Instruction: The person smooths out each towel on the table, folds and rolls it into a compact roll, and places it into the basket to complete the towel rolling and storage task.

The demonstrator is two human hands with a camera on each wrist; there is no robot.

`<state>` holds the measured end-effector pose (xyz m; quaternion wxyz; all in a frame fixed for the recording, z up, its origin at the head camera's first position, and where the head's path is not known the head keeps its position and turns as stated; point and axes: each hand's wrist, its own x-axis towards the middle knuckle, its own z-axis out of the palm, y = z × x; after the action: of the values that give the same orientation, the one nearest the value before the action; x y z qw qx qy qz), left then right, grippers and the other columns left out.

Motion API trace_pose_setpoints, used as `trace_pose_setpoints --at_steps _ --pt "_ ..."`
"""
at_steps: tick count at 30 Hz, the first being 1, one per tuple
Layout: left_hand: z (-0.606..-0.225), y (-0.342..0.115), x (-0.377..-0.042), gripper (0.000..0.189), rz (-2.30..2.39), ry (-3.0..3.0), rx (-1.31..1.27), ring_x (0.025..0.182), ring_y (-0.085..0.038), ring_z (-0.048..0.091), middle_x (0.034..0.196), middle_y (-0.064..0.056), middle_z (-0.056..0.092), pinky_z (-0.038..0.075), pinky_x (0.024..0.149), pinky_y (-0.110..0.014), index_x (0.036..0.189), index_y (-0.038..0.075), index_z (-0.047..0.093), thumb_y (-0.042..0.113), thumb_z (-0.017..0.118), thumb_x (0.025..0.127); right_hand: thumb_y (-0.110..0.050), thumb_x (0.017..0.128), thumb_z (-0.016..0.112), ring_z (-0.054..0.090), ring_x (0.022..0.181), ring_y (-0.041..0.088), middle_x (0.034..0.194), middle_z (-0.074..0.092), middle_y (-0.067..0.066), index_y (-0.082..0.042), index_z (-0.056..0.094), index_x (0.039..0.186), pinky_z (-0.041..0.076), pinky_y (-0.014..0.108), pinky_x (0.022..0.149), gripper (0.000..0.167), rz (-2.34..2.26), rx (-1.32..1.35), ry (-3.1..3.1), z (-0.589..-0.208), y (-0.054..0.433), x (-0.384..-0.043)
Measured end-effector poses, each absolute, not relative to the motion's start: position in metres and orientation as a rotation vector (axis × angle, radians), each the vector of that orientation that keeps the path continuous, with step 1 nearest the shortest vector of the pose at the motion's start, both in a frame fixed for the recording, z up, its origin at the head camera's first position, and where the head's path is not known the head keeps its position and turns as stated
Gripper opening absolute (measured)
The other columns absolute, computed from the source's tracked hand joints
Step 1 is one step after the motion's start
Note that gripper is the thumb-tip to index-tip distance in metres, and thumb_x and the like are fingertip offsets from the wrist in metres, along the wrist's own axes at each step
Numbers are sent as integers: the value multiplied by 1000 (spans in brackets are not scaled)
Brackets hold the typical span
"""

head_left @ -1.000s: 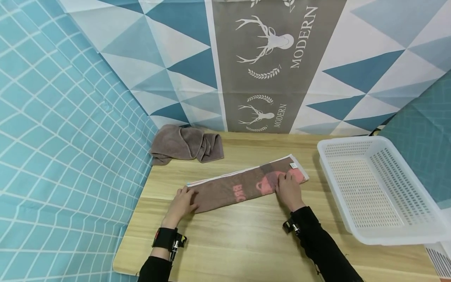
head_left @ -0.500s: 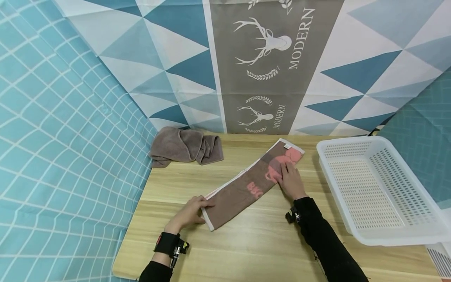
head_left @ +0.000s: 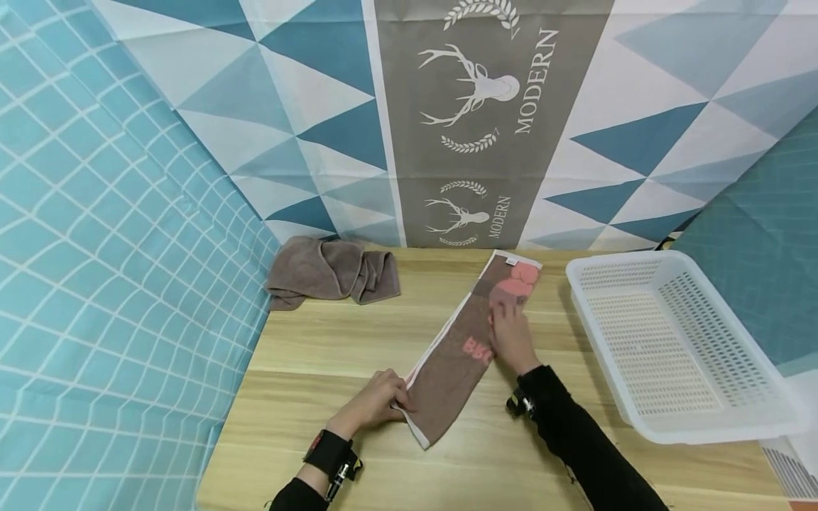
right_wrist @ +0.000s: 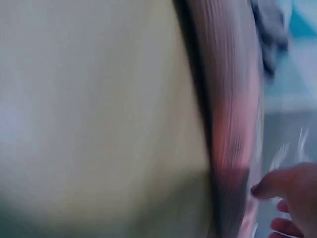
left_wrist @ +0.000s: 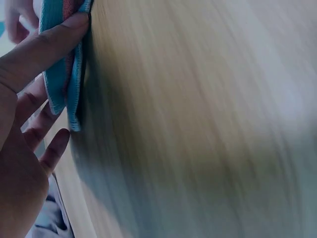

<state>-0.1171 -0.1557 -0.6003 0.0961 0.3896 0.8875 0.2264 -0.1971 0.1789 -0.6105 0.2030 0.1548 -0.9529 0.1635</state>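
A folded brown towel (head_left: 444,380) with white edges, a pink figure and pink lettering lies aslant on the table, its far end toward the wall. My left hand (head_left: 380,399) pinches the near left corner; the left wrist view shows the thumb on top and fingers behind the layered edge (left_wrist: 57,82). Around the towel's right side, by the pink figure, my right hand (head_left: 513,341) grips with bent fingers. The right wrist view is blurred, with the thumb (right_wrist: 277,183) against the towel (right_wrist: 230,129).
A crumpled grey-brown towel (head_left: 332,270) lies at the back left of the wooden table (head_left: 307,355). On the right stands a white perforated plastic basket (head_left: 652,341). Patterned cloth (head_left: 473,142) hangs behind, and blue checked cloth (head_left: 128,284) borders the left side.
The folded towel has turned from nearly crosswise to steeply slanted, its near end swinging toward me and right. My left hand has moved right and nearer; the right hand has shifted slightly.
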Motion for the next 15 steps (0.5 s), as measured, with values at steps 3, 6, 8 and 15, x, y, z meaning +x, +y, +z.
trace_pose_setpoints --at_steps 3,6,8,15 --pt "-599 -147 -116 13 676 2582 1141 89 -1 48 86 23 67 38 89 -28 88 31 80 33 82 75 -4 80 72 55 85 34 92 58 18 5 60 99 48 47 77 24 623 571 -2756 -600 156 -161" --pt "-598 -138 -117 12 673 2571 1153 83 1 45 79 23 65 37 84 -25 87 31 80 33 82 75 -14 88 73 52 74 17 79 54 1 -7 59 87 47 35 68 16 845 691 -2891 -589 139 -126" --pt "-598 -133 -116 12 677 2567 1162 77 2 44 73 22 61 36 81 -23 86 30 80 33 83 75 -26 94 69 47 65 8 72 50 -7 -15 57 80 43 28 60 22 957 761 -2995 -586 132 -107" --pt "-605 -117 -105 18 604 2589 1245 64 6 38 64 20 50 35 69 -16 80 29 68 40 82 77 -53 95 60 38 54 -3 64 44 -15 -21 54 74 34 16 51 38 1270 1096 -3129 -595 124 -68"
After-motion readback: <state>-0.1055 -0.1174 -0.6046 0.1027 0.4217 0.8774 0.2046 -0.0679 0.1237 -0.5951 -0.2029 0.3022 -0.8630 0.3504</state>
